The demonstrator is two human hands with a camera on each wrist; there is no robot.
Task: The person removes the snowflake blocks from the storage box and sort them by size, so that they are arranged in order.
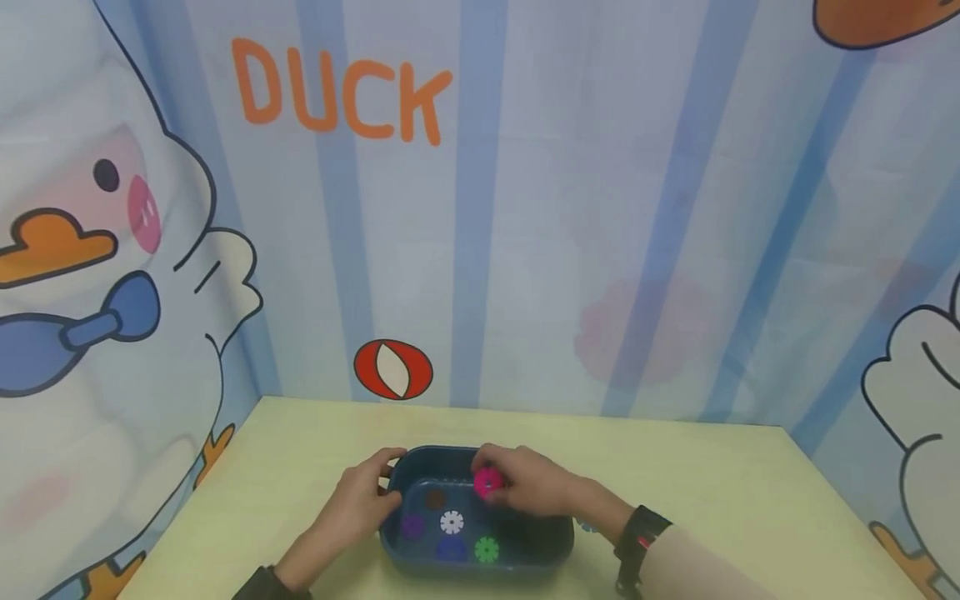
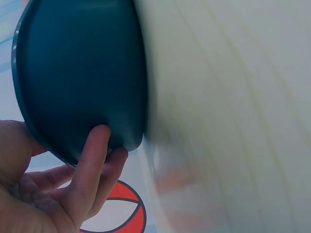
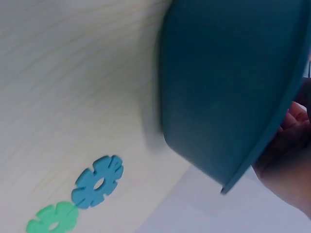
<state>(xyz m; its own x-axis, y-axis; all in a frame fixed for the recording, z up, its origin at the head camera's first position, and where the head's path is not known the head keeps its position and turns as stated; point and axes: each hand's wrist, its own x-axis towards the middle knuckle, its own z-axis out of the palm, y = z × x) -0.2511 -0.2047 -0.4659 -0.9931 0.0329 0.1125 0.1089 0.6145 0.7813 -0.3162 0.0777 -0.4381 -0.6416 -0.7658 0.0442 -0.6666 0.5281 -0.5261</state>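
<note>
At the left edge of the head view, a white printed duck with a blue bow tie is showing on the striped fabric backdrop. At lower centre-left, the left hand is gripping the left end of a dark teal plastic basin, its fingers bending against the outer wall and its thumb lying at the rim. The basin is sitting on a pale yellow tabletop at bottom centre. Inside, from left to right, notched discs are lying: purple, brown, white and blue close together, then green. Over the basin's upper right part, the right hand is pinching a bright pink notched disc between nearly closed thumb and fingers. Right of the basin, a light-blue notched disc is resting on the tabletop, touching a mint-green one at lower left in the right wrist view.
</note>
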